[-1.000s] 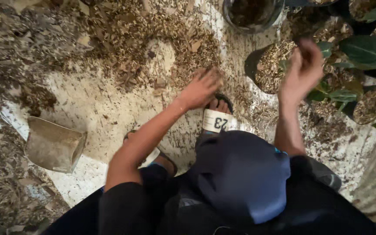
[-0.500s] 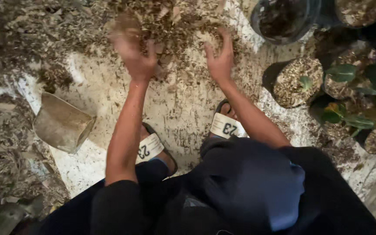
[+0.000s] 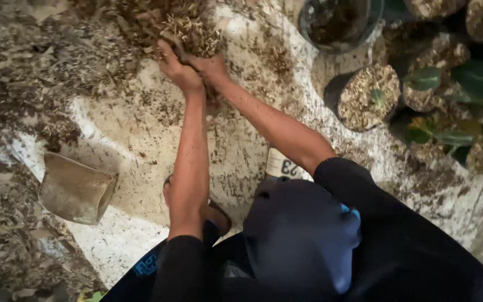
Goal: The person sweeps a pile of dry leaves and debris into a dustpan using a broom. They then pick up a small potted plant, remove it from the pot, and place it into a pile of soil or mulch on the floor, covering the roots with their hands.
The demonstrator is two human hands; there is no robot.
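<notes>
A: What is the ground like here?

B: A pale, dirty floor sheet (image 3: 141, 140) strewn with brown wood chips and dry husk, thickest along the left and top edges.

A: And the hands?

B: The left hand (image 3: 175, 68) and right hand (image 3: 211, 66) press side by side, cupped around a heaped clump of dry brown husk mix (image 3: 188, 28) at the top of the sheet. Fingers curl into it, holding it.

A: Anything nearby?

B: A tan, empty plastic grow bag (image 3: 76, 190) lies at left. Filled black bags with green-leaved seedlings (image 3: 373, 98) stand at right, below a round dark bucket (image 3: 339, 22).
</notes>
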